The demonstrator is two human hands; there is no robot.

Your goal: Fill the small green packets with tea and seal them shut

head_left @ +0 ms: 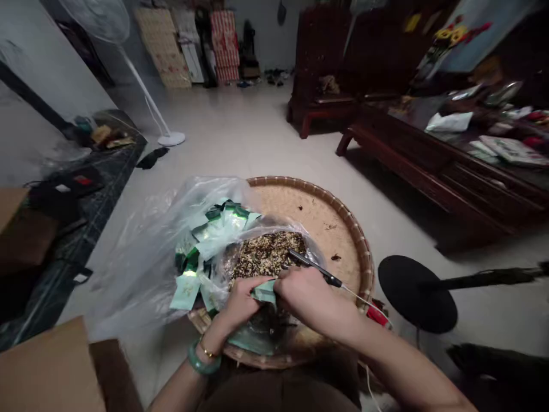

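Pale green packet [265, 292], one, small: directly between the two hands, above the near part of the round woven tray [366, 252], just on the wearer's side of the dark-and-pale grainy mix [270, 252] in clear plastic; its long axis partly covered by fingers, the visible part spanning crosswise. Left hand [243, 300]: at the packet's left end, pinched closed on it. Right hand [302, 289]: at the right end, fingers curled closed on it; both hands touching, neither clearly nearer. Slim dark tool [315, 266], corded: at the right hand's knuckles, slanting forward-left, tip over the mix; exact hold unclear. Green packets [223, 229], heaped: forward-left of the left hand, amid clear plastic.
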